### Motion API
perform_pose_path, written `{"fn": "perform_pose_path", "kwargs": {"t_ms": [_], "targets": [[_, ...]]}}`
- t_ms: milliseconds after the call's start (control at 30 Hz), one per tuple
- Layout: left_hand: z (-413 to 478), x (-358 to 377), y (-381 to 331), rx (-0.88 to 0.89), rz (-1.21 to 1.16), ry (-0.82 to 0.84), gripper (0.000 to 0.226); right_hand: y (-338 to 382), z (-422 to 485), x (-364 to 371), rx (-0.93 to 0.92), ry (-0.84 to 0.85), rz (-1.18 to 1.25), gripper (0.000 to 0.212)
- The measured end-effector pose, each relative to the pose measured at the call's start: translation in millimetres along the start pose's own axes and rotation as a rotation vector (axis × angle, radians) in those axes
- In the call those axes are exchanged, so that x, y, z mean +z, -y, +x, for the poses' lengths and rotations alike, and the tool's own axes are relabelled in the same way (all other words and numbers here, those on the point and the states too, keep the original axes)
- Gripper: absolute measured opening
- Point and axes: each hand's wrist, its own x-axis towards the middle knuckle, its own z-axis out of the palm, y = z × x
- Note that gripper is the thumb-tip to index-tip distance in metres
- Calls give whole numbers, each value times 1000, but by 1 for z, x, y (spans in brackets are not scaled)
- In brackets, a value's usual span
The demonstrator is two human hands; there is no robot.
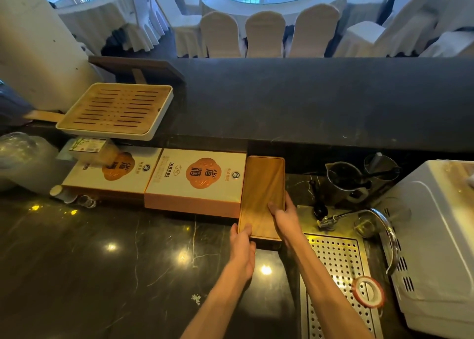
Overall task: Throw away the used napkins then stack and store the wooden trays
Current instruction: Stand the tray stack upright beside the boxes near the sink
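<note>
A long wooden tray [263,185] lies on the dark marble counter [102,261], its far end against the raised bar wall, beside an orange-and-white gift box [195,179]. It seems to rest on another tray, whose edge shows at the near end. My left hand [242,246] grips the near left corner of the tray. My right hand [284,214] holds its right edge, thumb on top. A slatted bamboo tea tray [115,109] with a white rim sits on the upper ledge at the left. No napkins are visible.
A second gift box [112,172] lies left of the first. A perforated steel drain board [338,274] with a tape roll [368,291], a faucet [359,215], dark pitchers [343,179] and a white appliance [436,236] are on the right. White-covered banquet chairs stand beyond the bar.
</note>
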Motion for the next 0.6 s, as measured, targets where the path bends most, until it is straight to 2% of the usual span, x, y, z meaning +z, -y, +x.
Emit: {"fn": "perform_pose_path", "kwargs": {"t_ms": [100,200,333,467,600], "targets": [[3,4,-2,-88,-97,-14,59,-9,-6,-3,31,50,69,68],[5,5,-5,-92,-89,-36,56,-26,-17,0,130,58,170,80],[7,4,-8,-83,-104,-64,43,-37,-19,3,129,34,247,80],[9,5,-5,-76,-123,-141,36,-38,-14,5,130,23,246,81],[5,3,-5,-74,-195,-132,35,-36,-7,3,163,51,261,76]]}}
